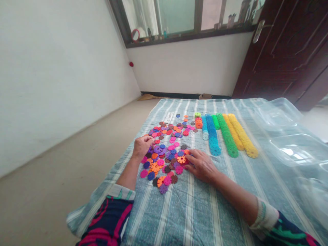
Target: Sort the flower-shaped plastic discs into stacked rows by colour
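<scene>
Notched plastic discs [155,166] in purple, pink, orange, blue, brown and black lie in a loose pile on the striped cloth [164,218]. My left hand [142,147] is at the pile's left edge, thumb and fingertips pinched together; whether a disc is between them is hidden. On the right side of the pile, my right hand [203,165] rests with its fingers apart, fingertips touching orange and pink discs. Sorted discs lie in overlapping rows further right: a short red-orange row [198,123], blue row [212,133], green row [227,136] and yellow row [243,136].
Clear plastic containers [297,147] stand along the table's right side. Beyond the table are a white wall [184,65], a window with small items on its sill [164,42], and a dark red door [287,44]. Bare floor [64,164] runs along the left.
</scene>
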The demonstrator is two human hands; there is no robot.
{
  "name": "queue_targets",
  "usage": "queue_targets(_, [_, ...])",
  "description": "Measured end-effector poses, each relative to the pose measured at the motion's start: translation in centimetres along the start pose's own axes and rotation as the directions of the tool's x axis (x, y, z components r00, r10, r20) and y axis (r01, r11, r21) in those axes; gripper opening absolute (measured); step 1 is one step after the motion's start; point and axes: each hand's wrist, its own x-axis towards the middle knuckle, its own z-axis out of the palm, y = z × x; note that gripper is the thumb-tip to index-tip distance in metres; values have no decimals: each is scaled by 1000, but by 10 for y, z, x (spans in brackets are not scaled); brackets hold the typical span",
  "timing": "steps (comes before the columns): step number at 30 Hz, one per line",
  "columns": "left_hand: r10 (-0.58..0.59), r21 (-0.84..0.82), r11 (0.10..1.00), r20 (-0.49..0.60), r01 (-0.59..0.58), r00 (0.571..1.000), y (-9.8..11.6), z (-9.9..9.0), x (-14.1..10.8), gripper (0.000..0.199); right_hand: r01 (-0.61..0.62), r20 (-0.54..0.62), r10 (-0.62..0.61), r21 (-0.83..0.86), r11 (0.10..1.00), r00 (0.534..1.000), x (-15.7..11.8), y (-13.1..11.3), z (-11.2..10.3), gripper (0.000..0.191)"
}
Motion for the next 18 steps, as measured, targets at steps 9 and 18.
queue_targets(9, [-154,-168,980,-290,108,945,-23,-3,2,26,-38,-23,36,-104,994,999,3,-6,12,24])
queue_targets(18, [-155,-174,980,-345,99,926,-40,1,10,32,17,-114,-30,-110,994,993,3,-3,16,21])
